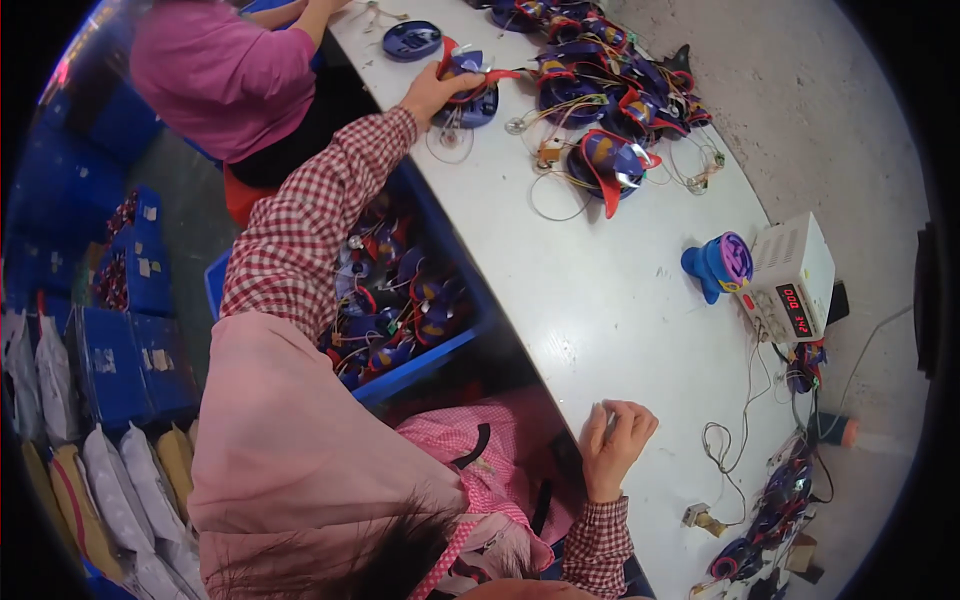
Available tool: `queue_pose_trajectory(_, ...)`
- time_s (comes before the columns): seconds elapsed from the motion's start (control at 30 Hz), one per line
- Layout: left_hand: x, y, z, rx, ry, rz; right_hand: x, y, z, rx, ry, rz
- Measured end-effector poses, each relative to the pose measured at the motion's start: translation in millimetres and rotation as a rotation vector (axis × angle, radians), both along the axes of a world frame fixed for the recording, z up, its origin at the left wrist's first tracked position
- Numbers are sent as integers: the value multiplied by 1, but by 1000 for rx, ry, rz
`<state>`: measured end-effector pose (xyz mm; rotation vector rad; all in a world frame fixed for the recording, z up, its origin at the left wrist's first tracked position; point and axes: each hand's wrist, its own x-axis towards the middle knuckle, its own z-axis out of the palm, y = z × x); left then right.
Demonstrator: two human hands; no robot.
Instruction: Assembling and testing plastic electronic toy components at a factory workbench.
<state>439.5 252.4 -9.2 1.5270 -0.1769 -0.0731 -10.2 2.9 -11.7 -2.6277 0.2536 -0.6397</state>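
Stretched far forward, my left hand (432, 92) is closed on the edge of a purple and red toy part (463, 68) with wires. A dark blue shell (482, 106) lies just under it, and a second oval blue shell (412, 41) is beyond. My right hand (617, 440) rests on the near edge of the white table (610, 320), its fingers loosely curled, the thumb apart, with nothing in them. To the right of the left hand sits another wired purple and red toy part (607, 165).
Many wired toy parts (610, 85) are heaped at the table's far end. A blue bin (420, 365) of similar parts stands under my left arm. On the right are a power supply (790, 280), a blue and purple figure (718, 265) and loose cables (735, 455). A co-worker (225, 75) sits far left.
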Motion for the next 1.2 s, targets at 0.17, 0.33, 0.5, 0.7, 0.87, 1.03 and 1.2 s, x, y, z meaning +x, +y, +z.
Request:
queue_pose_trajectory(0.17,120,-9,-31,270,-204,-91,0,4,2,-16,13,-8)
queue_pose_trajectory(0.33,240,68,-70,133,-84,-351,14,-6,-6,21,-65,74)
queue_pose_trajectory(0.5,180,-28,-21,1180,-73,416,8,-6,-3,38,-92,-34)
queue_pose_trajectory(0.7,-54,-108,30,389,-599,-235,-27,-7,2,224,-432,32)
queue_pose_trajectory(0.87,-277,-233,104,335,-491,-1073,-128,-50,38,199,-577,13)
queue_pose_trajectory(1.03,-458,-406,132,246,-364,-1690,-292,-178,75,447,-756,-887)
queue_pose_trajectory(1.2,-610,-533,116,626,-702,-1518,-392,-302,75,464,-614,-1021)
